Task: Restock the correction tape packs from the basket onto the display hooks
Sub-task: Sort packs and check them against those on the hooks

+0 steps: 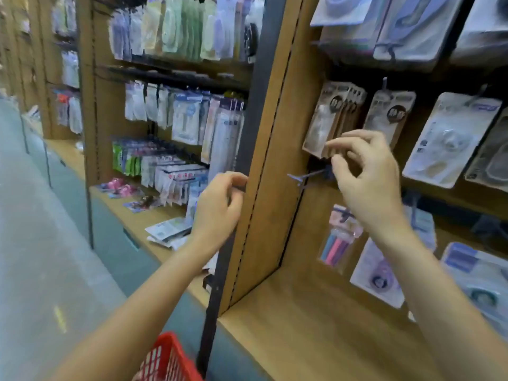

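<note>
The right hand [367, 174] is raised in front of the wooden display panel, its fingers curled, thumb and forefinger pinching the lower edge of a stack of brown-carded blister packs [331, 118] that hangs from a hook on the panel. Beside that stack, to the right, hangs a second brown-carded pack [389, 114], and further right a white-carded blister pack [450, 138] leans on its own hook. Just below the right hand's fingers an empty dark metal display hook [308, 177] juts out from the panel, with nothing on it.

The left hand [220, 204] is lifted near the dark upright post [258, 111] that edges the shelving bay; its fingers are curled inward and the thumb meets the forefinger, but motion blur hides whether anything small sits between them, so I cannot tell if it is holding anything.

Below the right forearm a clear packet of pink and blue sticks [339, 240] hangs low on the panel, above the bare wooden shelf [316, 320]. At the bottom edge, under the left forearm, shows the rim of a red plastic basket [167, 358]; its contents are out of view. In the bay to the left, rows of pale hanging stationery packets [187, 116] fill the hooks, with a few loose packets lying on the ledge [167, 229].
</note>
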The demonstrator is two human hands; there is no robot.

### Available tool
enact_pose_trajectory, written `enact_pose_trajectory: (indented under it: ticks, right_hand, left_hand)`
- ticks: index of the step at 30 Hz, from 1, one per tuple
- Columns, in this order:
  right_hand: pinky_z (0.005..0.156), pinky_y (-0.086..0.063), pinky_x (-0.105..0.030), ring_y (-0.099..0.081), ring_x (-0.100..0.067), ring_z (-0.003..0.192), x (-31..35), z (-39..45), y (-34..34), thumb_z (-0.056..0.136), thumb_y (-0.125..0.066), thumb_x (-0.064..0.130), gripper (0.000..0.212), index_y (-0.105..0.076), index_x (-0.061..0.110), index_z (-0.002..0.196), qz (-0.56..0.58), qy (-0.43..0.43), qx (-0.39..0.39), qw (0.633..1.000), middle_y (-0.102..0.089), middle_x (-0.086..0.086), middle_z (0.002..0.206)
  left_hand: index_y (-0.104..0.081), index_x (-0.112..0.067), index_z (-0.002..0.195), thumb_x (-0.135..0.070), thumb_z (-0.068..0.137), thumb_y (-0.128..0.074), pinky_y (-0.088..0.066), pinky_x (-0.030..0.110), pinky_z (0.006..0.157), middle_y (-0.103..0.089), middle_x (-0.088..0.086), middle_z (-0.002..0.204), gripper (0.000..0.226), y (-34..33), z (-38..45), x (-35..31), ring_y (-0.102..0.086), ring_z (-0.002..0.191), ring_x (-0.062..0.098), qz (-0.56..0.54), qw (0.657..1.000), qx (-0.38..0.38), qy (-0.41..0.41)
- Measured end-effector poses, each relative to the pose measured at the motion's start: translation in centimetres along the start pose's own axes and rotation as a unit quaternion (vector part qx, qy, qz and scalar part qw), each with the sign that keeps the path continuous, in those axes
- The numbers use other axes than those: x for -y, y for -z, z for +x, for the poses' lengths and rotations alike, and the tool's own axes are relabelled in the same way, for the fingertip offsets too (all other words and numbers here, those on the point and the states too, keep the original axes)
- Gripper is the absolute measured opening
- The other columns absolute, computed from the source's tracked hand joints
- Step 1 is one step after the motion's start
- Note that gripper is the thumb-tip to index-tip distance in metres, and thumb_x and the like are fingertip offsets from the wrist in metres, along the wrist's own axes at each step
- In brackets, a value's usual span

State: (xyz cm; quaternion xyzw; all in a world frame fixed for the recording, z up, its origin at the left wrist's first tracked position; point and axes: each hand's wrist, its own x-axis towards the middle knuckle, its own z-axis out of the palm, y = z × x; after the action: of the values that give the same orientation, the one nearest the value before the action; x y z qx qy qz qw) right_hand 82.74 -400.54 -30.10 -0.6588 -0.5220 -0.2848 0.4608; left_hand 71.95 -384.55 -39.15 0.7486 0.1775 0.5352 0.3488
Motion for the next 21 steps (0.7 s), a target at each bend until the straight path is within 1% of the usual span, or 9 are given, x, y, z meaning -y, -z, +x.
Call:
enact_pose_trajectory:
  ticks: [2,4,7,10,12,14,16,18,21]
  right_hand:
    - [0.089,-0.037,-0.007,-0.049,-0.005,0.102,1.6,-5.3,-1.4,0.090,-0.053,0.006,0.017,-0.065,0.010,0.101,0.035,0.056,0.062,0.996,-0.048,0.002,0.108]
    - [0.089,-0.033,-0.006,-0.046,-0.003,0.100,1.6,-11.5,-5.0,0.085,-0.053,0.001,0.017,-0.066,0.006,0.096,0.045,0.066,0.148,0.986,-0.049,-0.001,0.104]
    - [0.093,-0.035,-0.015,-0.051,-0.019,0.102,-0.5,-21.2,-12.6,0.081,-0.051,0.006,0.025,-0.064,0.002,0.102,0.049,-0.041,0.323,0.944,-0.051,-0.012,0.106]
    - [0.095,-0.029,-0.022,-0.047,-0.026,0.118,-2.1,-30.5,-19.8,0.088,-0.054,0.011,0.038,-0.051,0.006,0.126,0.011,-0.182,0.577,0.796,-0.044,-0.015,0.125]
    - [0.095,-0.030,-0.024,-0.044,-0.028,0.125,-2.1,-35.4,-22.9,0.089,-0.054,0.011,0.046,-0.043,0.006,0.134,0.008,-0.206,0.667,0.716,-0.043,-0.017,0.133]
    - [0.092,-0.030,-0.023,-0.044,-0.027,0.125,-1.2,-39.1,-24.9,0.090,-0.052,0.009,0.048,-0.040,0.005,0.136,0.030,-0.234,0.708,0.666,-0.046,-0.017,0.136]
    - [0.089,-0.033,-0.024,-0.048,-0.028,0.123,0.0,-41.9,-26.7,0.090,-0.051,0.008,0.045,-0.042,0.005,0.134,0.047,-0.283,0.718,0.634,-0.052,-0.017,0.132]
    - [0.098,-0.032,-0.024,-0.043,-0.028,0.129,1.2,-44.6,-28.1,0.090,-0.056,0.016,0.055,-0.034,0.003,0.139,0.059,-0.371,0.698,0.610,-0.045,-0.016,0.139]
    - [0.110,-0.026,-0.032,-0.030,-0.028,0.138,3.2,-47.3,-29.7,0.089,-0.061,0.029,0.074,-0.021,0.005,0.147,0.098,-0.520,0.612,0.588,-0.030,-0.013,0.150]
  left_hand:
    - [-0.058,-0.017,0.099,0.005,0.085,-0.045,-0.046,0.022,0.076,-0.061,-0.002,0.096,0.029,2.3,-5.1,4.4,-0.062,0.088,0.017,0.021,0.997,-0.007,0.074]
    - [-0.061,-0.012,0.099,0.007,0.082,-0.046,-0.043,0.024,0.076,-0.063,0.002,0.094,0.030,4.7,-11.9,9.9,-0.063,0.088,0.022,0.063,0.976,0.000,0.207]
    - [-0.062,-0.001,0.106,0.008,0.083,-0.048,-0.040,0.024,0.081,-0.066,0.014,0.105,0.028,8.5,-22.9,16.5,-0.061,0.097,0.025,0.140,0.920,0.056,0.362]
    - [-0.058,0.001,0.115,-0.001,0.086,-0.051,-0.043,0.031,0.087,-0.062,0.017,0.118,0.029,11.3,-31.2,20.1,-0.058,0.106,0.029,0.219,0.841,0.141,0.473]
    - [-0.055,-0.002,0.122,-0.007,0.088,-0.052,-0.043,0.032,0.091,-0.058,0.015,0.125,0.035,12.4,-35.1,22.0,-0.055,0.113,0.029,0.266,0.787,0.206,0.518]
    - [-0.054,-0.008,0.126,-0.011,0.084,-0.051,-0.042,0.032,0.093,-0.056,0.014,0.128,0.042,13.3,-38.0,23.6,-0.053,0.115,0.028,0.304,0.754,0.254,0.523]
    - [-0.050,-0.012,0.130,-0.018,0.088,-0.048,-0.040,0.032,0.094,-0.055,0.014,0.128,0.042,13.6,-40.2,24.6,-0.051,0.116,0.028,0.325,0.723,0.294,0.534]
    - [-0.048,-0.013,0.129,-0.023,0.096,-0.040,-0.036,0.033,0.098,-0.054,0.012,0.129,0.035,13.5,-41.6,24.5,-0.048,0.118,0.027,0.350,0.698,0.336,0.527]
    - [-0.052,-0.023,0.127,-0.022,0.098,-0.036,-0.031,0.031,0.104,-0.057,0.002,0.127,0.033,13.2,-42.6,23.8,-0.050,0.117,0.019,0.343,0.708,0.364,0.498]
